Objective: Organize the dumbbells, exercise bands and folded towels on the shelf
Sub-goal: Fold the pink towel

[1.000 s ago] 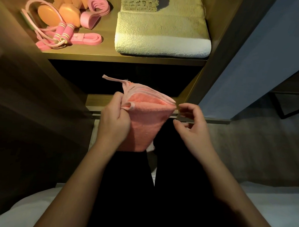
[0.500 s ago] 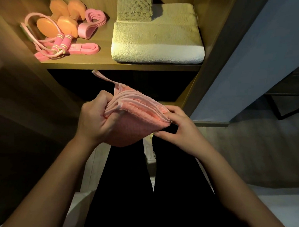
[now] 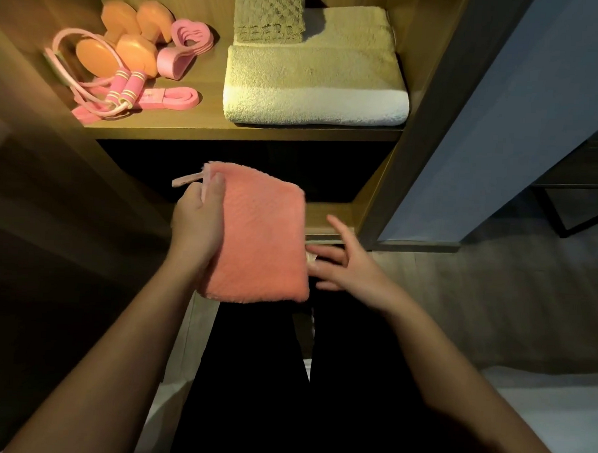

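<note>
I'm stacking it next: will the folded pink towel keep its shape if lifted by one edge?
Probably floppy: the pink towel is soft pile, so its folds may sag open. Likely light: the left hand alone grips it.

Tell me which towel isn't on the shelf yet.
The pink towel, held in the left hand; the big cream towel and small waffle towel already lie shelved.

Left hand (image 3: pixel 196 228): fingers hidden beneath pink towel (image 3: pixel 261 235); only the thumb shows on top. Right hand (image 3: pixel 347 266): contact with the towel's edge cannot be told. Waffle towel (image 3: pixel 269 16) cut off by top edge. Lower compartment (image 3: pixel 259 166) too dark to read. Dumbbells (image 3: pixel 140 51) partly covered by skipping rope (image 3: pixel 125 87).
</note>
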